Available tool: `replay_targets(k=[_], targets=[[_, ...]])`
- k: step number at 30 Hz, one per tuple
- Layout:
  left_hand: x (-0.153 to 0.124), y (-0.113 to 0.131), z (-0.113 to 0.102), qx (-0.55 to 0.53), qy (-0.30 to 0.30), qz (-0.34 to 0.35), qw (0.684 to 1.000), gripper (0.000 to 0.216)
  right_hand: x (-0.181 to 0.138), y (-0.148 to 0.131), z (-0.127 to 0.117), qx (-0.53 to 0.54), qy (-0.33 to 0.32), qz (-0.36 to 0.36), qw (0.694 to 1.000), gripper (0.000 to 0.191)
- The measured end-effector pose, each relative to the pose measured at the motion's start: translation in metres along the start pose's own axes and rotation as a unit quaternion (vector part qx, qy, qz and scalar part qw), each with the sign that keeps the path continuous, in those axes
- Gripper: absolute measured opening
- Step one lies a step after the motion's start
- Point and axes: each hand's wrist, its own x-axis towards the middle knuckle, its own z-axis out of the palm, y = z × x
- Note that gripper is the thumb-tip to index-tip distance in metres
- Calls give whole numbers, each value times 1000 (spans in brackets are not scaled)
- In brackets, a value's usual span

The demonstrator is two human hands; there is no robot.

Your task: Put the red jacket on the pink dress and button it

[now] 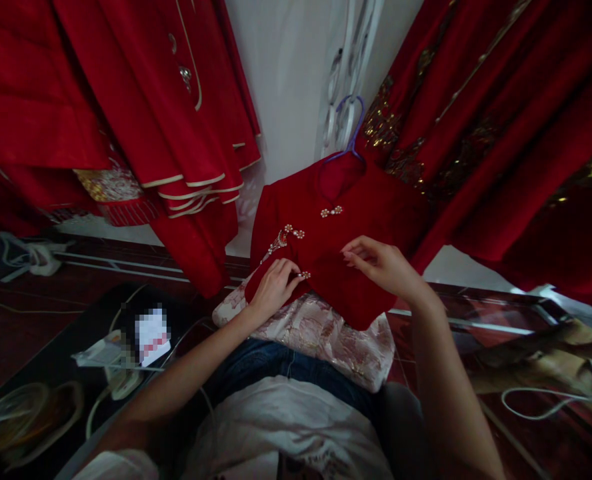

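Note:
A red jacket (366, 253) hangs from a purple hanger (355, 137) and spreads down over my lap. Its front carries a flower-shaped beaded fastener (331, 211) near the collar and a jewelled tassel ornament (279, 240). My left hand (275, 287) is closed on the jacket's front edge, thumb and fingers beside a small beaded fastener (305, 275). Over the jacket's right side, my right hand (383, 263) has its thumb and fingertips brought together in a pinch. Whatever lies between those fingertips is too small to make out.
Red garments (166, 120) hang at the left, and a red garment with gold sequins (476, 133) hangs at the right. A patterned pale pink cloth (321, 333) covers my lap. A dark stool top (41, 360) holds a clear container (16, 413). A white cable (541, 410) lies at the right.

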Motion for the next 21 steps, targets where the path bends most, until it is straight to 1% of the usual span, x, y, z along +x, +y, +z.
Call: replay_targets(k=[8, 11, 13, 15, 18, 20, 21], targets=[[-1, 3, -1, -48, 13, -26, 998, 9, -1, 3, -4, 6, 2, 0, 1000, 24], [0, 8, -4, -52, 4, -30, 998, 10, -1, 4, -5, 8, -1, 5, 1000, 23], [5, 12, -9, -43, 0, -24, 999, 15, -2, 5, -7, 9, 0, 8, 1000, 23], [14, 14, -15, -23, 17, -16, 999, 19, -2, 5, -8, 11, 3, 7, 1000, 24], [38, 11, -27, 27, 65, -3, 998, 18, -3, 4, -11, 10, 10, 4, 1000, 24], [56, 2, -34, 83, 72, 6, 994, 22, -3, 3, -12, 10, 11, 2, 1000, 24], [65, -3, -37, 116, 63, 11, 991, 25, -4, 3, -12, 10, 10, 1, 1000, 24]])
